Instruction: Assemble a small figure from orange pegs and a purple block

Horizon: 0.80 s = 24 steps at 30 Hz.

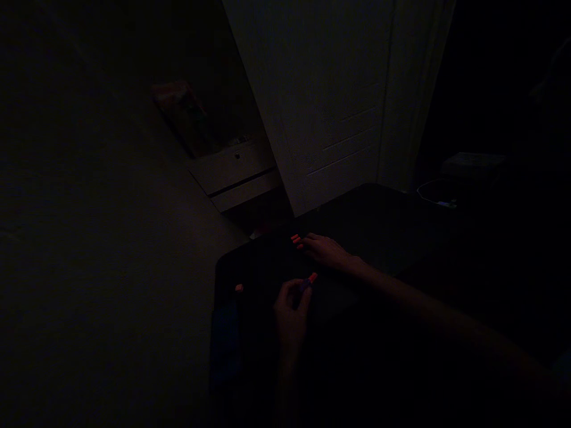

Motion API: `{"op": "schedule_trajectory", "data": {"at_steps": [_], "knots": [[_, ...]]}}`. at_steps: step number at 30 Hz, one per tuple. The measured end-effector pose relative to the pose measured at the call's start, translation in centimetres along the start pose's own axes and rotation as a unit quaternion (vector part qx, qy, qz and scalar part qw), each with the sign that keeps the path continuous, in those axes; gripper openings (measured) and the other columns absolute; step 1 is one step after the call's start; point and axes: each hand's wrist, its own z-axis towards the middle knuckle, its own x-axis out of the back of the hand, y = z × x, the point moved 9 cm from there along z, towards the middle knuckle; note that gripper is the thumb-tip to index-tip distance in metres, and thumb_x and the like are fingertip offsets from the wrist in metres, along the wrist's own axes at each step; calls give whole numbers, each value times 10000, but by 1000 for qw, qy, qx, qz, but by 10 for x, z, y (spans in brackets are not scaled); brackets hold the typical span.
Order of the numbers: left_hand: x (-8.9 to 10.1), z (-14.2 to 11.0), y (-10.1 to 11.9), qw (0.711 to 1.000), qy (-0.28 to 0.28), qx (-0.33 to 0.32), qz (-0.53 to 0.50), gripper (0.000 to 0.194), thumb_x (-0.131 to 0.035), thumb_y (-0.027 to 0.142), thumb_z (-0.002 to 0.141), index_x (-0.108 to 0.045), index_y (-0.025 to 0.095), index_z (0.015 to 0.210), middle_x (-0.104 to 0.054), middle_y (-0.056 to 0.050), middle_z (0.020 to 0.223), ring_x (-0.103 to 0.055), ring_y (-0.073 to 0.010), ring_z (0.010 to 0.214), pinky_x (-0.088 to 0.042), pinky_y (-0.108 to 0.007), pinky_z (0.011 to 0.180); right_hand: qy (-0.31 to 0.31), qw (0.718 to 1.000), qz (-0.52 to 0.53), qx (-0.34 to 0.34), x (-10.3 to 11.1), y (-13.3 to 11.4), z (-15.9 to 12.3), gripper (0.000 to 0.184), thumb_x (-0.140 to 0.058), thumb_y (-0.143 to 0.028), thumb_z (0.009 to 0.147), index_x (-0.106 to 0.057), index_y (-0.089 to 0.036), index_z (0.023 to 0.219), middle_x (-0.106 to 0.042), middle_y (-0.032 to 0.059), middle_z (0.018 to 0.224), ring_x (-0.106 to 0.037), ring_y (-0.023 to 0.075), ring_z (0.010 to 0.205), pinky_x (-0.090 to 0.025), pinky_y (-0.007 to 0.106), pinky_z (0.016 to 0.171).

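Room: almost dark; pale door (339,101) stood behind a black table (392,232).
Right hand (323,249): lay flat on the table, fingers stretched together, seemingly steadying.
Left hand (292,309): fingers pinched on a small purple object (306,285), raised just beside the right hand, perhaps for working on.
Stray item: small pink piece (239,288) near the table's left edge.

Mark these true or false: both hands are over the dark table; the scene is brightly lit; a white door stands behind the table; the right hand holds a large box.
1. Both hands, left hand and right hand, are over the dark table. True.
2. Brightly lit. False: it is very dim.
3. A white door stands behind the table. True.
4. The right hand holds a large box. False: it lies flat on the table, holding no box.
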Motion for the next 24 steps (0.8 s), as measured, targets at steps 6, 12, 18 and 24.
{"op": "schedule_trajectory", "data": {"at_steps": [6, 12, 18, 24], "knots": [[-6, -1, 0, 999, -39, -3, 36, 223, -764, 298, 810, -760, 204, 1011, -781, -82, 1036, -728, -236, 941, -549, -356, 867, 5, 999, -19, -26, -5, 3, 8, 256, -638, -227, 982, -695, -206, 1231, -639, 114, 1228, -690, 226, 1008, -505, 292, 843], [-7, -1, 0, 998, -48, 2, 45, 288, -794, 287, 758, -775, 224, 1039, -778, -80, 1027, -710, -225, 875, -547, -352, 826, 30, 999, 10, -14, 0, 6, 3, 190, -563, -266, 1036, -713, -183, 1119, -667, 103, 1162, -680, 209, 1006, -502, 295, 858], [-5, -1, 3, 995, -38, -13, 93, 303, -808, 257, 725, -784, 247, 1027, -760, -64, 977, -658, -199, 803, -524, -323, 757, 31, 999, 41, 7, -1, 3, -10, 187, -619, -171, 978, -707, -178, 1143, -718, 85, 1093, -688, 205, 981, -513, 302, 857], [-4, -1, 6, 994, -28, -19, 106, 359, -816, 313, 751, -772, 246, 1102, -762, -77, 1049, -630, -173, 754, -507, -304, 715, 40, 997, 60, 32, 4, -6, -11, 181, -615, -221, 995, -754, -182, 1102, -678, 109, 1140, -685, 212, 1004, -534, 322, 890]]}}
